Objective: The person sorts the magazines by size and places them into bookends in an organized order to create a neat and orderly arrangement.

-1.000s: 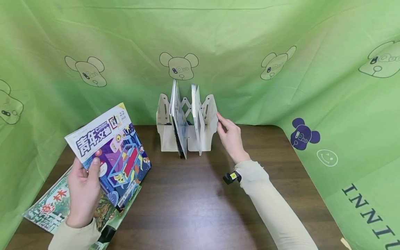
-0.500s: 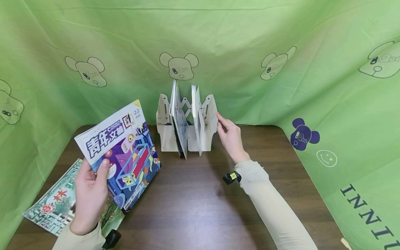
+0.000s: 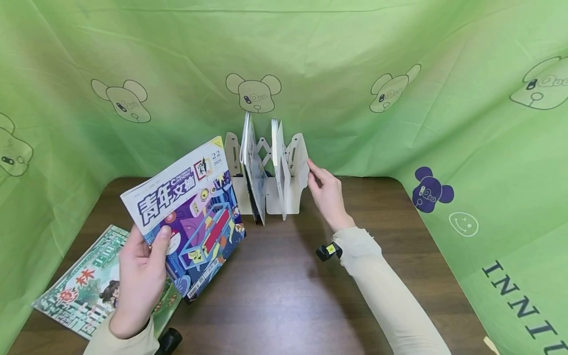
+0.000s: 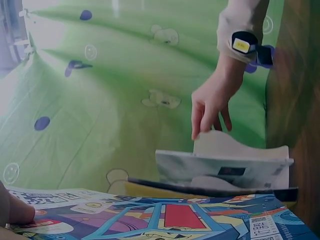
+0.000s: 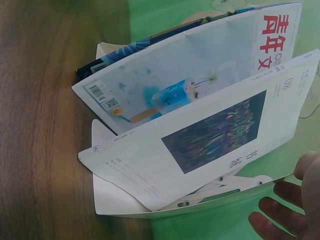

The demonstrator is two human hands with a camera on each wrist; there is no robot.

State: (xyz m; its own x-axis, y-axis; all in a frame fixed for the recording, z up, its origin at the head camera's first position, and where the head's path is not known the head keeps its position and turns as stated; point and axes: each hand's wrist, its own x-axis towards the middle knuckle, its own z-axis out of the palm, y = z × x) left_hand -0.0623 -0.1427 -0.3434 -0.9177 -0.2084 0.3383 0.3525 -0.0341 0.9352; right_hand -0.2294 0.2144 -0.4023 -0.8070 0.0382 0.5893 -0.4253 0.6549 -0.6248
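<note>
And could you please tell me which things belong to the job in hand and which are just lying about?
Likely in the job:
purple magazine, held in the left hand
white rack, right hand at its edge
standing magazines in the rack
perhaps green magazine lying flat

Probably incidental:
wooden table
green printed cloth
pale object, lower right

A: Head view?
B: Bright, even; pale glare is pooling on the tabletop [image 3: 284, 296], soft shadow is lying beside the right sleeve [image 3: 386, 286], the held magazine [image 3: 195, 222] is showing crisply.
A: Left wrist view?
B: Dimmer, hazy; light is bleaching the green cloth [image 4: 115, 110] at upper left (colours are thinning there).
A: Right wrist view?
B: Dim; fine print on the white magazine [image 5: 205, 132] is blurring.
</note>
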